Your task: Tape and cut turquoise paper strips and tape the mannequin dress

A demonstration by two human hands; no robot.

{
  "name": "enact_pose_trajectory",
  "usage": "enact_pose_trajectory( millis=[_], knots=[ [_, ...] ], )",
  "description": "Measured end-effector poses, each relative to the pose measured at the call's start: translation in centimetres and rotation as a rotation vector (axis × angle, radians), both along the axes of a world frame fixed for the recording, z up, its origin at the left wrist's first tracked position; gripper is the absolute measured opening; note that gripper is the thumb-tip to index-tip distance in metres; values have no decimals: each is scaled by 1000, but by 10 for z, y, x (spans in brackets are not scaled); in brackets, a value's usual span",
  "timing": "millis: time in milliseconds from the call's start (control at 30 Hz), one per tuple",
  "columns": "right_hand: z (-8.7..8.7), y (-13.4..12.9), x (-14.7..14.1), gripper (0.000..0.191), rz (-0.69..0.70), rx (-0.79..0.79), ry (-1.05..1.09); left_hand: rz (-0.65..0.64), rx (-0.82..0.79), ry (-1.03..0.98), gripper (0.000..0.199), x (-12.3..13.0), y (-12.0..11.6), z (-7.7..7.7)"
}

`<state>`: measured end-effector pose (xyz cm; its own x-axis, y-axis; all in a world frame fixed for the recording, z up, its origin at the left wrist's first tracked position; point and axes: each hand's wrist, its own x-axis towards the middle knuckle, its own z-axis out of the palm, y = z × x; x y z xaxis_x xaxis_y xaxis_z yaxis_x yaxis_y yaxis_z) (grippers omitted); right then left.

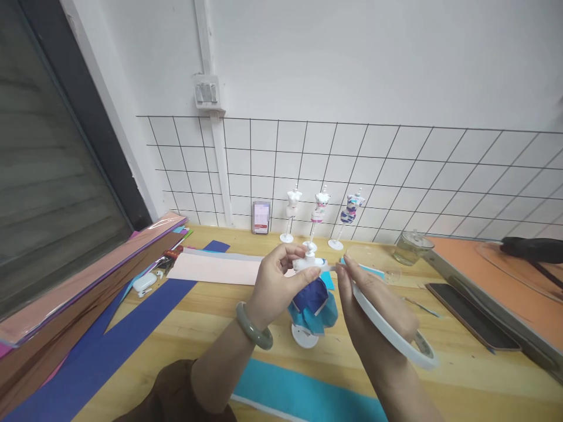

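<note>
A small white dress-form mannequin (310, 262) stands before me, dressed in a dark blue and turquoise paper skirt (313, 302). My left hand (281, 278) is closed around its upper body, thumb across the front. My right hand (373, 293) grips a roll of white tape (387, 328), and a short strip of tape (329, 268) runs from its fingertips to the mannequin's chest. The mannequin's round base (304, 336) rests on the wooden table. Part of the torso is hidden behind my left fingers.
Three small mannequins (321, 208) and a phone (261, 217) stand by the wall. Pink paper (215, 266), blue paper (162, 322) and turquoise paper (303, 390) lie around. A glass cup (411, 247), dark phone (472, 316) and earphone case (145, 282) are on the table.
</note>
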<state>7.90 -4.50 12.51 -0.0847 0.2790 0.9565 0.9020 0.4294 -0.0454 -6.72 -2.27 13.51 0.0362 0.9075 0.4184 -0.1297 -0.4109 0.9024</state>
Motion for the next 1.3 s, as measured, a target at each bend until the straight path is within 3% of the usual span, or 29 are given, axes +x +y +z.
enact_pose_trajectory(
  millis=[167,367,767,1100,1300],
  knots=[
    [1,2,3,33,34,-27,72,-2,-6,-34,23,-1,1,0],
    [2,1,3,20,262,-105,159,24,-9,-41,25,-5,4,2],
    [17,-17,-7,8,359,-292,277,-4,-70,-59,31,-10,4,3],
    [28,-19,-6,19,440,-697,750,-102,-139,-142,33,-15,7,2],
    [24,-13,-3,19,411,-684,805,-172,-178,-124,30,-19,7,4]
  ],
)
